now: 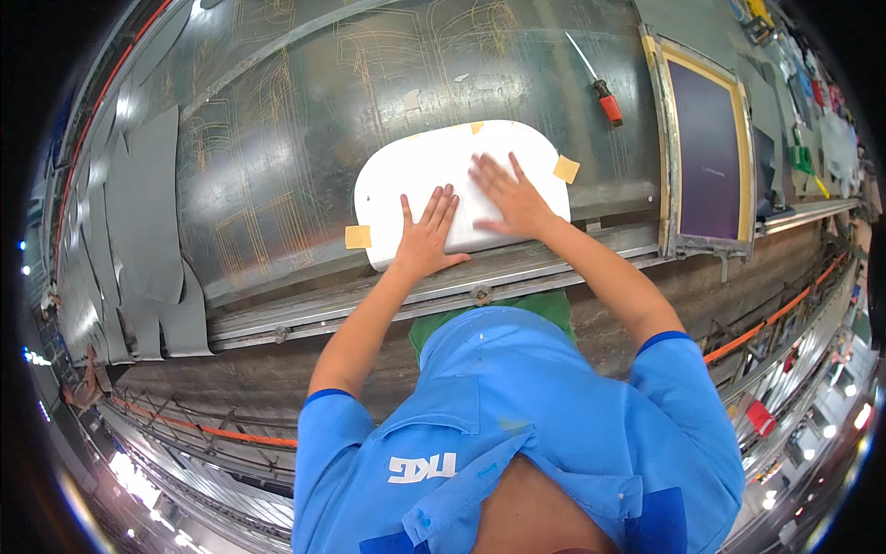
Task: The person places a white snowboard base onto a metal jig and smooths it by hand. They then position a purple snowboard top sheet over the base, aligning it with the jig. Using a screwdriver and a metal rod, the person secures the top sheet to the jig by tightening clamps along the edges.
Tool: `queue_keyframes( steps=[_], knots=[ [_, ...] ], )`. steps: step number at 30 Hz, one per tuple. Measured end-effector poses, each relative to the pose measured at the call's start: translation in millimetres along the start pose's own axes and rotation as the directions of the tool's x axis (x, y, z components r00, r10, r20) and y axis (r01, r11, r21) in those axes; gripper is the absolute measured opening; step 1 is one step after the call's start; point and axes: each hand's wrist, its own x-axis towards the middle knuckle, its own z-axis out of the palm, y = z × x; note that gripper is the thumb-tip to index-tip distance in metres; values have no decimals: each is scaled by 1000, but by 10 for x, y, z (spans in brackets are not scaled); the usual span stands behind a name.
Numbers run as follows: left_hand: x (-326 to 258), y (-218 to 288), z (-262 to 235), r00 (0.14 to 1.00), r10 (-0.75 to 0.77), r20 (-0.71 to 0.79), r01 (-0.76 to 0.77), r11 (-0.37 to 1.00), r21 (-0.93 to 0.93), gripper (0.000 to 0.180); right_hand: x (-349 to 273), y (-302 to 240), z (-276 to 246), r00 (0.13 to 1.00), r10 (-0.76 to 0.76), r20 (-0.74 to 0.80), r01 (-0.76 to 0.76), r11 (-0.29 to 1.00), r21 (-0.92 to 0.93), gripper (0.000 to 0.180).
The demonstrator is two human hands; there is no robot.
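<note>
In front of me a white panel (pixel 397 171) with rounded far corners lies flat on the dark table. Pieces of tan tape (pixel 358 237) stick out at its left side, right side and far edge. My left hand (pixel 426 236) rests palm down on the panel's near part, fingers stretched and spread. My right hand (pixel 517 198) is also laid flat on it, farther right, with the fingers apart and slightly blurred. Neither hand grips anything.
A screwdriver (pixel 604 97) with a red and black handle lies beyond the panel to the right. Right of it stands a metal-framed screen (pixel 706 152) with tan tape borders. Dark grey sheets (pixel 148 212) overlap at the left. A metal rail (pixel 443 294) runs along the table's near edge.
</note>
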Motion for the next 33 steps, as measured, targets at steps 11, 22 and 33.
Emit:
queue_keyframes(
  steps=[11, 22, 33],
  knots=[
    [-26, 19, 192, 991, -20, 131, -3, 985, 174, 105, -272, -75, -76, 911, -148, 385, 236, 952, -193, 101],
    [-82, 26, 96, 991, -25, 130, 18, 998, 57, 106, -373, -44, 193, 949, -182, 257, 239, 948, -210, 91],
    [375, 416, 11, 956, -200, -214, 183, 978, -97, 59, -856, 500, -676, 960, 144, -240, -55, 938, 342, 79]
  ],
)
